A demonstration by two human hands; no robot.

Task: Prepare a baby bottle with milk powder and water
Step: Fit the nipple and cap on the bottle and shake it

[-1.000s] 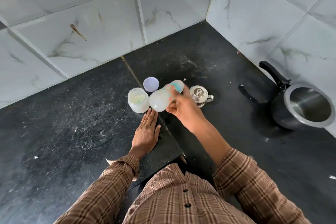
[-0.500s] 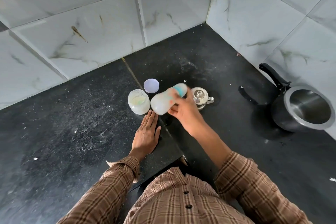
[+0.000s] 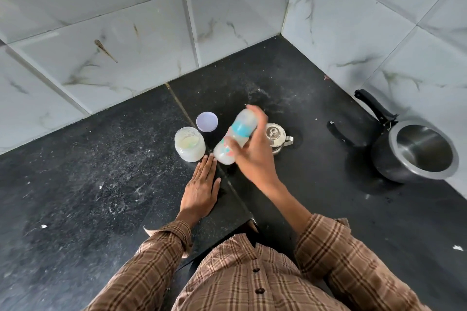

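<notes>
Gripping the tilted baby bottle (image 3: 236,137), teal-banded, its print blurred beyond reading, the right hand (image 3: 252,156) wraps it; left hand (image 3: 201,190) lies flat, empty, on the table (image 3: 101,171).

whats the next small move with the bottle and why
Probably a few more shakes, then stand it upright. The right hand holds the capped baby bottle tilted in the air, blurred, its contents cloudy white. The left hand lies flat on the counter beside the open powder jar.
</notes>
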